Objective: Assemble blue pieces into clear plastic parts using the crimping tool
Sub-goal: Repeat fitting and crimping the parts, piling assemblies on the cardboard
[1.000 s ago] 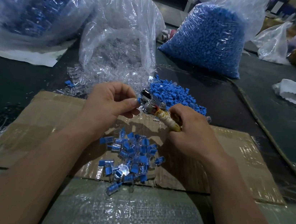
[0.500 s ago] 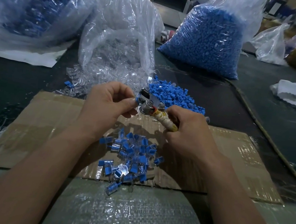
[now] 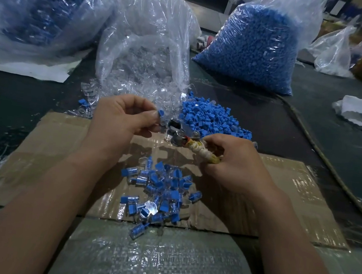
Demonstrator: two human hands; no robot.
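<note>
Our left hand (image 3: 122, 120) has just backed off the crimping tool (image 3: 182, 137) and now pinches a blue piece (image 3: 160, 112) just beside its head, right hand (image 3: 236, 164) still wrapped round the handle, so probably next press incoming.

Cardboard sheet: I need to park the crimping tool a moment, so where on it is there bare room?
The cardboard sheet is bare right of the right hand, out to its right edge, and left of the left hand to its left edge. Crowded: the middle, under the pile of assembled pieces, and the far edge by the loose blue pieces.
</note>
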